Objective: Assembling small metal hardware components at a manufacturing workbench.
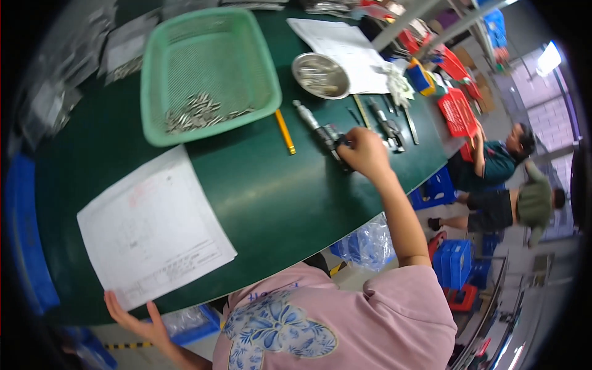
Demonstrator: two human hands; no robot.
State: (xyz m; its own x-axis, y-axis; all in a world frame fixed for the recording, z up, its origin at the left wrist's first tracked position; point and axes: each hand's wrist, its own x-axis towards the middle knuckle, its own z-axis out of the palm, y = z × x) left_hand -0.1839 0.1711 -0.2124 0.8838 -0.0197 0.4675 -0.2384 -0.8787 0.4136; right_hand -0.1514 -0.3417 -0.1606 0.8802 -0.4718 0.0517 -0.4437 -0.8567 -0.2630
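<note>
My right hand (365, 153) is closed around the dark frame end of a micrometer (317, 127), which lies slantwise on the green table with its silver barrel pointing away from me. My left hand (140, 324) has its thumb and fingers apart at the near edge of a printed drawing sheet (154, 225), fingertips touching the paper. Beyond the sheet stands a green plastic basket (272, 80) with many small metal pins (196, 114) heaped at its near end. A yellow pencil (285, 132) lies between the basket and the micrometer.
A metal bowl (336, 92) holding small bagged parts stands behind my right hand. A second micrometer (387, 125) and thin steel tools lie to its right. More papers (345, 46), plastic bags (126, 46) and red baskets (456, 114) line the table. Two people are at the right.
</note>
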